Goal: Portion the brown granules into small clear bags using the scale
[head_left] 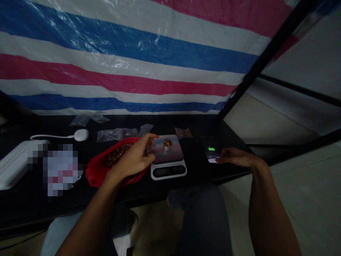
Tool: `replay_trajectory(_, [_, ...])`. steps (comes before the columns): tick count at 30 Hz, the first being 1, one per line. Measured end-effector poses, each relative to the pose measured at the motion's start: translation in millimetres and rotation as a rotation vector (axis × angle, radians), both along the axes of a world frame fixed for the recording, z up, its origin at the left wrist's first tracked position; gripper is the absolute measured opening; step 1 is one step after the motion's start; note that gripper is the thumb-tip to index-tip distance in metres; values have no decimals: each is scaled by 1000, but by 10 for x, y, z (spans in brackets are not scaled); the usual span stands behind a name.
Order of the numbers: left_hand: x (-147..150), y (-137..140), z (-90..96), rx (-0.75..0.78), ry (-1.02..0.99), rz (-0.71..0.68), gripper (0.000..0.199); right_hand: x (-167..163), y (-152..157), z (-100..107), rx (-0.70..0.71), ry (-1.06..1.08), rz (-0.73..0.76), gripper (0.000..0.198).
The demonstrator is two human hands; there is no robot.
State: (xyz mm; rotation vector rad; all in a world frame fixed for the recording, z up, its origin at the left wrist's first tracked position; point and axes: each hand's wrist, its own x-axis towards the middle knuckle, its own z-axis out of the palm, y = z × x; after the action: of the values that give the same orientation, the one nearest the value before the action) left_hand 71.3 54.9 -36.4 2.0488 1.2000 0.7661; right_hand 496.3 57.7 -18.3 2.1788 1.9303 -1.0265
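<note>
The left grip (137, 153) is hovering over a red bag (93, 173) of brown pieces (114, 157), thumb and forefinger standing apart with clear plastic showing between; I cannot tell whether it is pinched. Just right of that grip, a small filled cup (167, 144) is sitting on a scale (168, 172). Farther right, the right grip (237, 157) is touching a lit phone (212, 156), its hold too dark to tell. Beyond the left grip, plastic bags (117, 134) are lying on the surface (197, 174).

Striped sheet (149, 76): hangs red, white and blue
Desk (195, 156): black
Frame (265, 58): dark bars slant at right
Floor (306, 188): pale tiles
Light: dim, glinting off the sheet
</note>
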Motion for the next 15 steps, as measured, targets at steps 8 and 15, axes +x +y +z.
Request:
replay_trajectory(8, [21,171,240,3,175,-133,49,-32,-17,19,18,15,11,52])
replay_trajectory(15, [20,271,210,65,188,-198,50,-29,-36,18,34,23,-7,51])
